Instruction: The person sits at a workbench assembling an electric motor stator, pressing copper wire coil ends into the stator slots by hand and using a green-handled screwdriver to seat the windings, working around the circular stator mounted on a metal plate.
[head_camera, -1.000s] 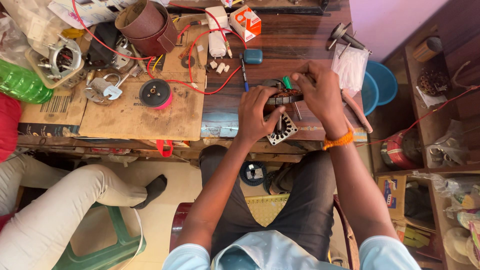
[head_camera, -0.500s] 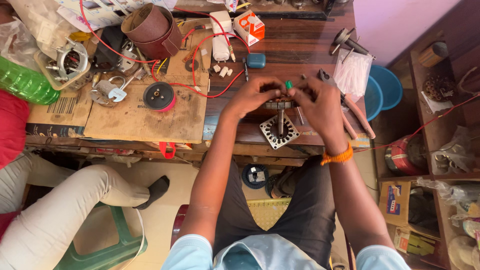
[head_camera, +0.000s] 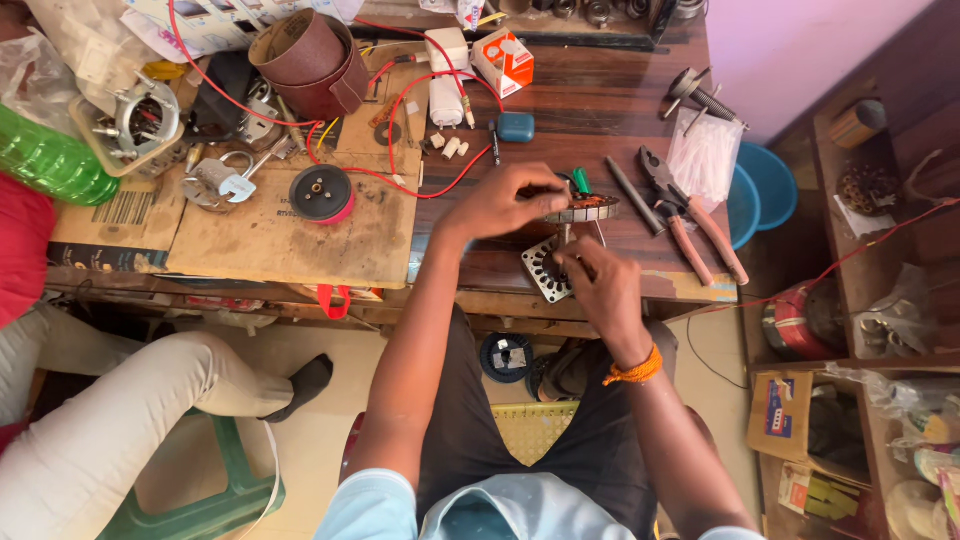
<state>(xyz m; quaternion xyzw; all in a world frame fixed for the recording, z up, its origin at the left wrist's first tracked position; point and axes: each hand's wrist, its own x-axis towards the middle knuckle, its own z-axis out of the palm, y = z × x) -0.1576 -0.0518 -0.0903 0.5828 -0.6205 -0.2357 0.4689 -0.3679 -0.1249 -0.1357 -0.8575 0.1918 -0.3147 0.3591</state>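
Observation:
My left hand (head_camera: 500, 203) grips a round motor stator (head_camera: 583, 208) with copper windings, held just above the dark wooden workbench (head_camera: 590, 110). A green-handled tool (head_camera: 581, 180) pokes up right behind it. My right hand (head_camera: 603, 290), with an orange thread band at the wrist, sits lower and nearer to me, fingers pinched around a thin wire or shaft under the stator. Beneath both hands a white square slotted plate (head_camera: 545, 270) lies flat at the bench's front edge.
Red-handled pliers (head_camera: 695, 220) and a dark rod lie to the right, next to blue bowls (head_camera: 760, 190). Cardboard sheets (head_camera: 290, 235) at left carry a round disc, a padlock, red wire and a sandpaper roll (head_camera: 310, 60). Another person's leg (head_camera: 150, 400) rests at lower left.
My right hand has dropped from beside the stator to below it, near the white plate. The left hand stays on the stator. The camera view has shifted slightly.

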